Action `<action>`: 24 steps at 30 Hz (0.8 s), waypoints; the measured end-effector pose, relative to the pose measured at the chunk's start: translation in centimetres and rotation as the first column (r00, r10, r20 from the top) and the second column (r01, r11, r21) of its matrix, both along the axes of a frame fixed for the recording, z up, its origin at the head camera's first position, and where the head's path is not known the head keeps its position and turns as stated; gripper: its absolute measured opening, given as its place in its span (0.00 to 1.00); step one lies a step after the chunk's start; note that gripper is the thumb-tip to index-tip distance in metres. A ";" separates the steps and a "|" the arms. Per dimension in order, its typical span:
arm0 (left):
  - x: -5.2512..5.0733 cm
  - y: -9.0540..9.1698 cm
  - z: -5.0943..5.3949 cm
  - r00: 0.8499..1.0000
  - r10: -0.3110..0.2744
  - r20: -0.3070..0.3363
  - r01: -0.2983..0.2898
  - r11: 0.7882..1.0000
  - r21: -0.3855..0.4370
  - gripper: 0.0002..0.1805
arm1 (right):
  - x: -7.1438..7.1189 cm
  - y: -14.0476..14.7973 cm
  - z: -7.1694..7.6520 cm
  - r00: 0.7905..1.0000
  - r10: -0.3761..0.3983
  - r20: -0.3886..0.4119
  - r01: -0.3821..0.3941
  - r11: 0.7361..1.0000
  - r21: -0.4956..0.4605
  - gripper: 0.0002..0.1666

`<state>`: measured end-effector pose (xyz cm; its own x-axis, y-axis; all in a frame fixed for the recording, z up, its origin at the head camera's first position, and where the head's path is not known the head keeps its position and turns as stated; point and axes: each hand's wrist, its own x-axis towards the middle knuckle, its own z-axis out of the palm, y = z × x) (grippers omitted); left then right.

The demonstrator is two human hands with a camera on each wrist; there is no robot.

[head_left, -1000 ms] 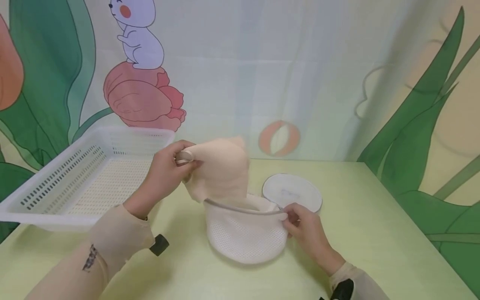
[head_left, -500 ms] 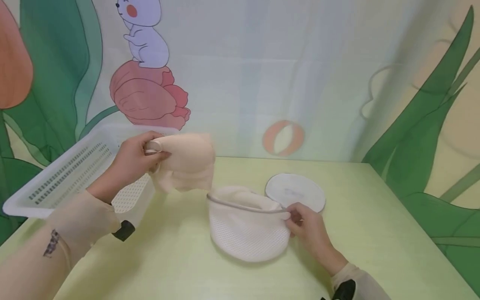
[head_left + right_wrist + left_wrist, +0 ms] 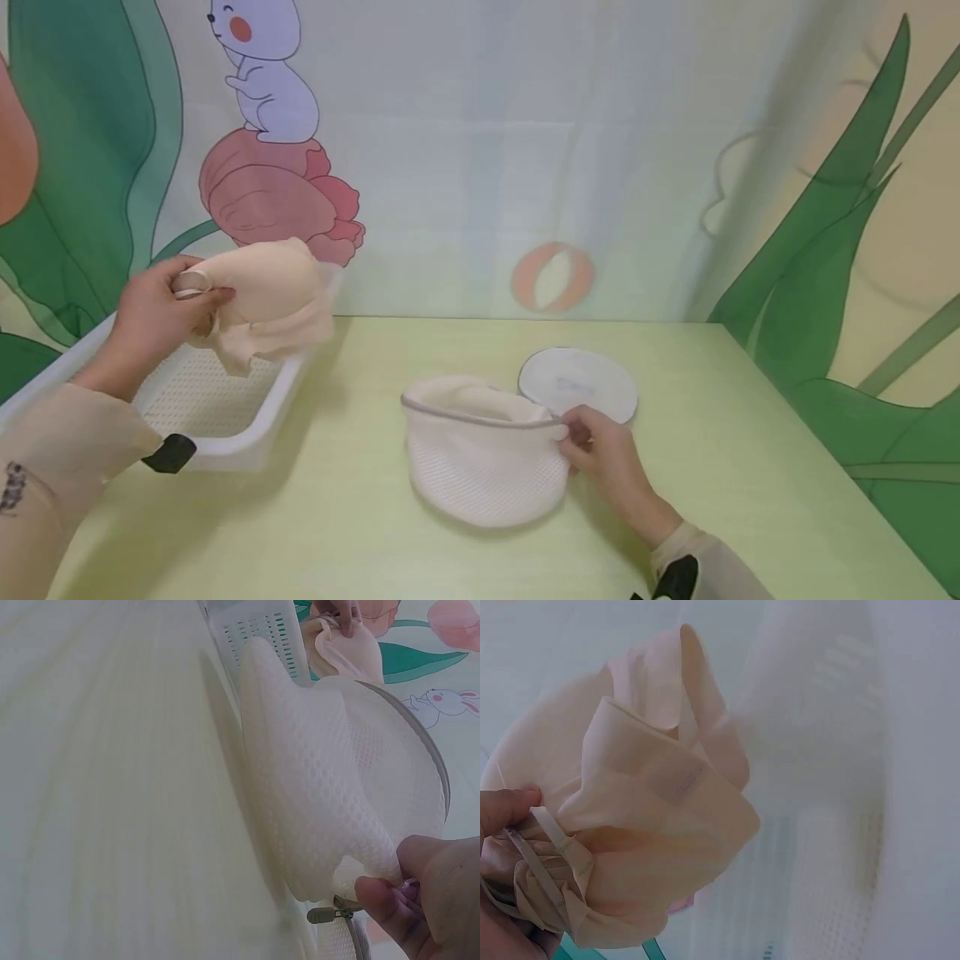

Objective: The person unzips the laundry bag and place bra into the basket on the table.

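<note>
My left hand [image 3: 153, 312] grips a beige bra [image 3: 273, 287] by its gathered straps, above the white plastic basket [image 3: 279, 398]. In the left wrist view the thumb lies on the cloth of the bra [image 3: 652, 787], its smooth folds hanging free. A white mesh laundry bag [image 3: 487, 471] with a grey zip edge stands with its mouth unzipped on the table. My right hand [image 3: 611, 467] pinches that edge at the bag's right side. Close to those fingers, the zip pull [image 3: 322, 915] shows in the right wrist view. The round lid [image 3: 577, 385] of the bag lies folded back behind it.
The basket has slotted walls and a perforated floor, and it stands at the left of the pale green table [image 3: 360, 542]. A printed curtain [image 3: 435, 167] with a cartoon animal and plants hangs behind the table.
My left hand has carried the bra leftward from above the laundry bag to above the basket. My right hand keeps its pinch on the bag's edge, and the bag stays in place.
</note>
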<state>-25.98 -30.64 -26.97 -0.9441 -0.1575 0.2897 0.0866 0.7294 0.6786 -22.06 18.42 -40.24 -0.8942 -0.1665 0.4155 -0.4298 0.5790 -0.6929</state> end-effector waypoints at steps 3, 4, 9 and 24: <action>0.3 -1.9 -0.2 0.999 0.046 0.028 -0.046 0.999 0.013 0.37 | 0.0 -0.2 0.0 1.000 -0.006 -0.002 0.006 1.000 0.014 0.12; 0.4 -2.4 -0.3 0.997 0.060 0.039 -0.060 0.998 0.006 0.38 | 0.1 -0.2 0.0 1.000 -0.009 -0.002 0.009 1.000 0.019 0.12; 0.8 -4.2 -1.0 0.993 0.087 0.079 -0.082 0.995 -0.056 0.36 | 0.1 -0.1 0.1 1.000 -0.016 0.025 0.015 1.000 0.027 0.11; 0.8 -6.8 -3.1 0.953 -0.084 0.290 0.152 0.964 -0.218 0.28 | 0.1 0.0 0.0 1.000 -0.021 0.019 0.020 1.000 0.020 0.11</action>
<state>-25.16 -37.48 -30.09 -0.9995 0.0008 0.0307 0.0160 0.8668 0.4984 -21.96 18.40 -40.26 -0.9053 -0.1559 0.3952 -0.4045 0.6009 -0.6894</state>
